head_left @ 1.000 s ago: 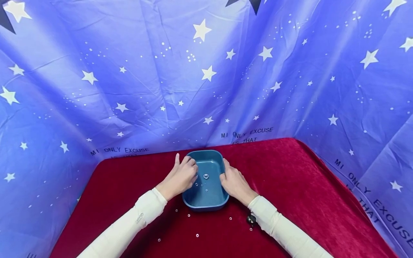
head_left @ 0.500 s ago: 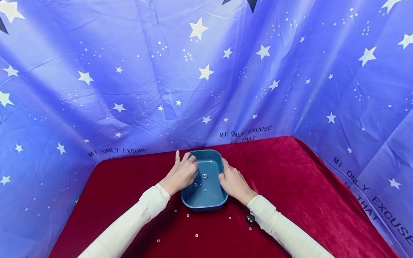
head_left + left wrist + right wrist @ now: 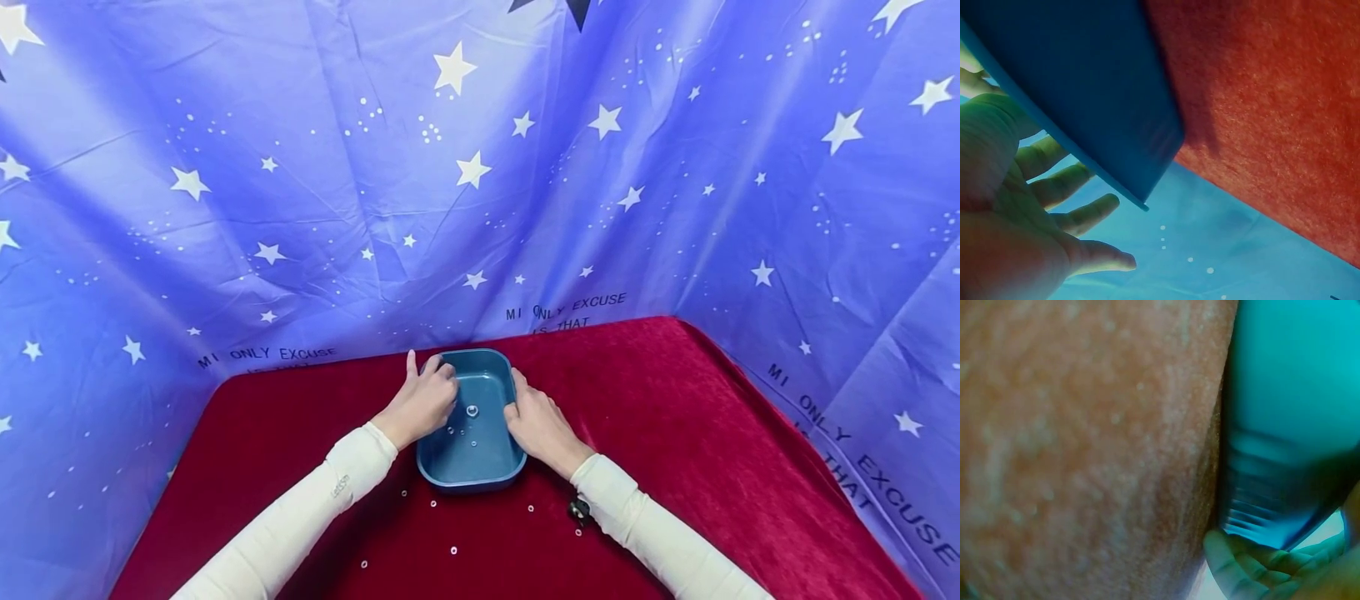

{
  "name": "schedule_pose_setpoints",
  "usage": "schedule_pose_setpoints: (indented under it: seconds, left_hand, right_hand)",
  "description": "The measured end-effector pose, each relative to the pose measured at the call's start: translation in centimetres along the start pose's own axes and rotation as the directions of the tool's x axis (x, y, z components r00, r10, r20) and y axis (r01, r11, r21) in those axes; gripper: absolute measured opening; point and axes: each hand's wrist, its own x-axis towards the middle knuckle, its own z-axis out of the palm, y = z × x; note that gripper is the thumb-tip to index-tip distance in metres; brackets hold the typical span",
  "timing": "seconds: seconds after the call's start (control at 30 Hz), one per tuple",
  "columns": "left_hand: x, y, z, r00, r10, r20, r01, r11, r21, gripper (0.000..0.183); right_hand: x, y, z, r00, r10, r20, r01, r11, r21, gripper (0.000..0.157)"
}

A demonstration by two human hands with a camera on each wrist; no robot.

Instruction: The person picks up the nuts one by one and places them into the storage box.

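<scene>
Blue bin (image 3: 491, 462): just the one
Hands (image 3: 546, 423): two, by my count
Pale sleeves (image 3: 300, 512): two
Bigger clear piece (image 3: 472, 411) in the bin: one
Tiny clear pieces (image 3: 474, 443) in there: three that I can make out
Small rings (image 3: 453, 550) on the red cloth (image 3: 675, 433): six
Dark gadget (image 3: 579, 511) by the right sleeve: one
Printed slogans (image 3: 267, 354) on the starry curtain (image 3: 330, 208): three

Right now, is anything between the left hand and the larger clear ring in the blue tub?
Nothing visible stands between the left hand, partly over the blue tub, and the larger clear ring; smaller rings lie off that line, nearer the camera.
</scene>
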Motion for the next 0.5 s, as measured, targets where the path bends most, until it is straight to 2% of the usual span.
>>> schedule_pose_setpoints:
  seconds: [0.33,0.5]
  left_hand:
    - [0.36,-0.21,0.59,0.998,-0.009,0.068,0.008,1.0,0.004,0.007]
    - [0.43,-0.25,0.71,0.996,-0.022,0.083,0.021,1.0,0.006,0.016]
  right_hand:
    - [-0.09,-0.05,0.11,1.0,-0.004,0.008,0.004,1.0,0.001,0.069]
    - [-0.06,-0.12,-0.01,1.0,-0.003,0.006,0.003,1.0,-0.002,0.07]
